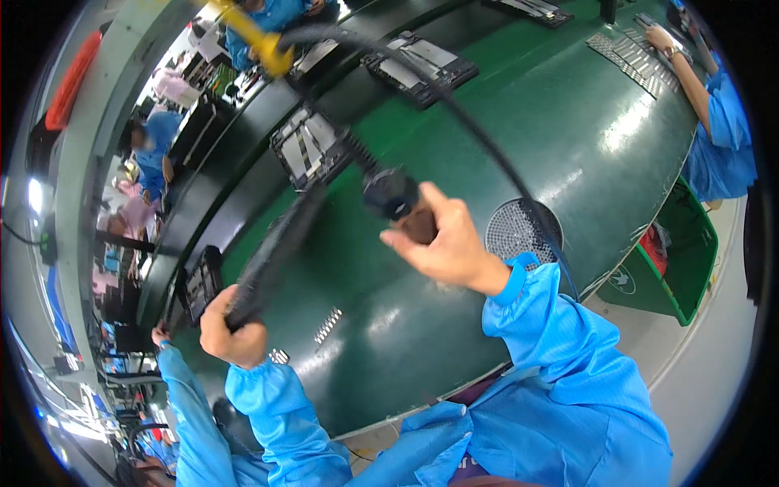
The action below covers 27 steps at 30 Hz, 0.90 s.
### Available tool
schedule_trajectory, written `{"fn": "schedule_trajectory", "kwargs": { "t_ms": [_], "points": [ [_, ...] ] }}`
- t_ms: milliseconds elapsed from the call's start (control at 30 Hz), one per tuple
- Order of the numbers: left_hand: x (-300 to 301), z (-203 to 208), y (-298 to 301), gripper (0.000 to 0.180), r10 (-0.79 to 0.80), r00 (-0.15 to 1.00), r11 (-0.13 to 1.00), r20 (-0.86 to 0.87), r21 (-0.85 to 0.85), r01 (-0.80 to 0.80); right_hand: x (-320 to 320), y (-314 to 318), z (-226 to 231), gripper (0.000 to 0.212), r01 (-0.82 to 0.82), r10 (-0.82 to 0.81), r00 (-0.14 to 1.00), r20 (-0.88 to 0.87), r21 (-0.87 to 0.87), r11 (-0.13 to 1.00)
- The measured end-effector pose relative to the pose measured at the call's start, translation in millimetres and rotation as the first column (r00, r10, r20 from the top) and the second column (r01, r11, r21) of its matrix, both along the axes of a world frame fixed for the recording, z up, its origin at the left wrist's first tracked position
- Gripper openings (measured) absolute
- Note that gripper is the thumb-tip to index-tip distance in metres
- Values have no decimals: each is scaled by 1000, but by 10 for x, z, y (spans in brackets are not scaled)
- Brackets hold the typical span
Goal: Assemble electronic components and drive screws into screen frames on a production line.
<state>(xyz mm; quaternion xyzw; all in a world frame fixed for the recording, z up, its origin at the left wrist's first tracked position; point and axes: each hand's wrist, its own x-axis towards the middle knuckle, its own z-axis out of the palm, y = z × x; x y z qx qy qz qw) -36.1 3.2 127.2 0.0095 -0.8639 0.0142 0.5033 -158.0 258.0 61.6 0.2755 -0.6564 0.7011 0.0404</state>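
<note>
My left hand (234,334) is closed round the near end of a long black flat piece (280,243), tilted up and seen nearly edge-on; motion blurs it. My right hand (450,247) is wrapped round the lower part of a black corded power tool (391,193), its thumb and fingers on either side. The tool's working tip is hidden. A coiled black cord (357,150) runs up from it. Beyond lies a black frame with silver plates (308,148). Small silver parts stand in a short row (329,325) on the green table (389,284), with a small cluster (278,356) near my left wrist.
A round dish of small pieces (524,234) sits right of my right hand, a dark hose (487,146) arching above. More black frames (418,66) lie farther back. A green bin (673,252) stands at right. Co-workers' arms show at right (690,89) and left (191,406).
</note>
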Motion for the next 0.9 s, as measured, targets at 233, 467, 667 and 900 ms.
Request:
{"fn": "schedule_trajectory", "kwargs": {
  "t_ms": [233,467,667,900],
  "points": [
    [586,-420,887,41,-334,826,937,455,67,342,-130,77,3,26,288,-287,957,30,-54,956],
    [803,-844,1379,49,-441,673,895,593,342,286,-90,105,93,35,287,-282,957,73,-83,954],
    [749,-898,495,20,-137,876,942,463,335,-29,-74,75,39,35,269,-267,963,43,-44,962],
    [697,-919,-154,41,-133,669,632,731,582,-511,-87,102,20,36,250,-249,968,21,-51,967]
  ]
}}
